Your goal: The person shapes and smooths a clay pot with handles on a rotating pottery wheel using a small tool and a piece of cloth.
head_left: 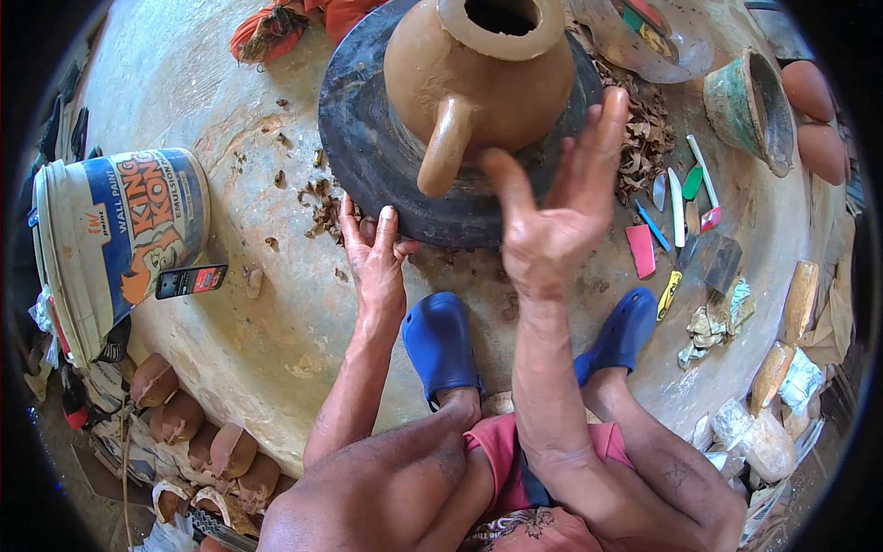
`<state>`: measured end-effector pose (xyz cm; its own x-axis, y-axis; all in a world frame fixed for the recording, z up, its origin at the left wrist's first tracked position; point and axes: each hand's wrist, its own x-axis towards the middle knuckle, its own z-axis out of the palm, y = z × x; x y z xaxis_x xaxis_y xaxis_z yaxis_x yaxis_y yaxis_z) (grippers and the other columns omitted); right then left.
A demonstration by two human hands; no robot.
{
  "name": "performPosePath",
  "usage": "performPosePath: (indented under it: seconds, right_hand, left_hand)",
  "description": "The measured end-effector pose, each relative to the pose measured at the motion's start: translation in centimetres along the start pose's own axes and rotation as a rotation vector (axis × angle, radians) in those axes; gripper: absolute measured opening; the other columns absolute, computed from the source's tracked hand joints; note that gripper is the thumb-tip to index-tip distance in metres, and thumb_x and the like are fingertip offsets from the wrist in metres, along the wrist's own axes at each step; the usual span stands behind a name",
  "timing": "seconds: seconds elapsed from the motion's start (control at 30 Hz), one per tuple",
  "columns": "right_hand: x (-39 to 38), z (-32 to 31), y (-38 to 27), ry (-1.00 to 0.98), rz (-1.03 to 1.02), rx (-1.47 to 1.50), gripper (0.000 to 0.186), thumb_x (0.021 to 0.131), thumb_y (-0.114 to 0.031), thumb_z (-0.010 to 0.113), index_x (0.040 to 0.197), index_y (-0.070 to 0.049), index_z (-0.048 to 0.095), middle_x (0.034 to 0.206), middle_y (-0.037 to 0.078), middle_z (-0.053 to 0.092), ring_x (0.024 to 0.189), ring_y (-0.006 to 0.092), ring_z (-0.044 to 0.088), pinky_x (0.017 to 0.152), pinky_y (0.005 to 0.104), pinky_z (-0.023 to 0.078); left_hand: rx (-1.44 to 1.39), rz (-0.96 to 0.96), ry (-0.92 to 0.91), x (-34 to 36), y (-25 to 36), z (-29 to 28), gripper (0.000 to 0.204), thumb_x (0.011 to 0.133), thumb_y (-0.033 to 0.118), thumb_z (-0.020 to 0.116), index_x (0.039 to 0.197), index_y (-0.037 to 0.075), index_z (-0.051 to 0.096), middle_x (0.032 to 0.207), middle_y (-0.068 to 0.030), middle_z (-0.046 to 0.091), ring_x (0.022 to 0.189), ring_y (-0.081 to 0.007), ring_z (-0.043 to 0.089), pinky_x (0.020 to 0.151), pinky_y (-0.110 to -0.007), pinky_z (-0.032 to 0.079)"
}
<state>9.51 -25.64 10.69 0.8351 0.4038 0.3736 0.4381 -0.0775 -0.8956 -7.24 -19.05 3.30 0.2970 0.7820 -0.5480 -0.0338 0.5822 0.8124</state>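
Note:
A brown clay pot (478, 87) with a wide rim, a dark opening and a thick handle stands on a round black turntable (368, 120). My left hand (377, 258) touches the turntable's near-left edge with its fingers apart. My right hand (561, 202) is raised, open and somewhat blurred, just right of the pot's lower body, with its thumb near the handle; I cannot tell whether it touches the pot. Brown clay scraps (644, 152) lie around the turntable.
Small tools (675, 200) lie at right, beside a green-stained vessel (745, 110). A paint bucket (110, 239) with a phone (191, 281) is at left. Clay pieces (235, 451) sit lower left, red cloth (262, 32) behind. My blue-clogged feet (437, 340) are below.

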Motion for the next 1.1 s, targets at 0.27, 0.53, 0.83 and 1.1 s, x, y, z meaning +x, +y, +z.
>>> performPosePath:
  seconds: [0.27, 0.53, 0.83, 1.1]
  right_hand:
    - [5.9, -1.3, -1.9, 0.088, -0.234, -0.094, 0.037, 0.090, -0.011, 0.089, 0.124, -0.001, 0.075, 0.128, 0.016, 0.073, 0.129, 0.0316, 0.065, 0.113, 0.0446, 0.049]
    - [9.5, -1.4, -3.6, -0.256, -0.250, -0.355, 0.067, 0.076, -0.026, 0.099, 0.134, -0.003, 0.076, 0.157, 0.024, 0.055, 0.145, 0.0418, 0.054, 0.122, 0.0517, 0.042]
    - [8.6, -4.4, -0.3, -0.035, -0.204, -0.117, 0.043, 0.086, -0.022, 0.093, 0.123, -0.004, 0.079, 0.131, 0.018, 0.073, 0.134, 0.0323, 0.063, 0.118, 0.0465, 0.045]
    - [7.4, 1.6, -4.9, 0.007, -0.264, -0.382, 0.061, 0.077, -0.024, 0.098, 0.130, -0.003, 0.077, 0.149, 0.025, 0.060, 0.143, 0.0397, 0.056, 0.121, 0.0504, 0.043]
  left_hand:
    - [0.036, -0.024, 0.009, 0.5, -0.4, -0.2, 0.073, 0.111, 0.017, 0.064, 0.171, 0.018, 0.022, 0.148, -0.0087, 0.061, 0.122, -0.0183, 0.067, 0.077, -0.035, 0.061]
    - [0.087, 0.007, -0.011, 1.9, 0.7, -1.4, 0.075, 0.109, 0.018, 0.067, 0.171, 0.016, 0.025, 0.140, -0.0085, 0.066, 0.112, -0.0150, 0.069, 0.071, -0.028, 0.061]
    - [0.125, -0.013, -0.046, 5.0, 3.2, -2.4, 0.077, 0.107, 0.023, 0.070, 0.171, 0.016, 0.029, 0.135, -0.0055, 0.068, 0.103, -0.0102, 0.066, 0.068, -0.024, 0.053]
    - [0.150, 0.008, -0.056, 5.5, 3.4, -3.0, 0.076, 0.107, 0.025, 0.071, 0.171, 0.017, 0.031, 0.138, -0.0044, 0.067, 0.104, -0.0089, 0.065, 0.071, -0.025, 0.051]
